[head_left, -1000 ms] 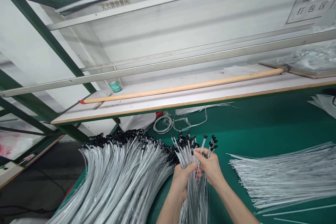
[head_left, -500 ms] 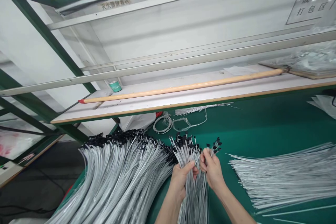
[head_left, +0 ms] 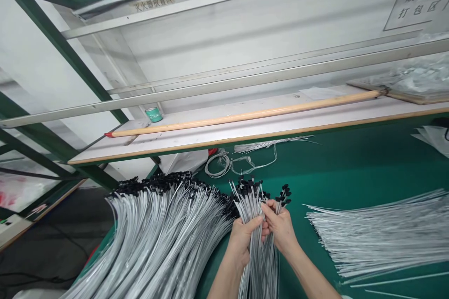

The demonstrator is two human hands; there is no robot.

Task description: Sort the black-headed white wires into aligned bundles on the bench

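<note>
Both my hands grip one upright bundle of thin grey wires with black tips (head_left: 250,198) over the green table (head_left: 351,168). My left hand (head_left: 243,238) is wrapped round the bundle's left side. My right hand (head_left: 280,226) pinches a smaller group of black-tipped wires at the bundle's right side, touching the left hand's fingers. A big heap of the same black-tipped wires (head_left: 157,229) lies just left of my hands. A spread of bare grey wires without tips (head_left: 382,233) lies to the right.
A white shelf (head_left: 245,131) behind the table carries a long wooden stick (head_left: 245,116) and a green tape roll (head_left: 153,114). Coiled white cable (head_left: 217,164) and loose wires lie under the shelf edge. Green frame bars (head_left: 63,49) rise at the left.
My right hand drew a few tipped wires slightly away from the bundle, then brought them back against it. My left hand has stayed on the bundle.
</note>
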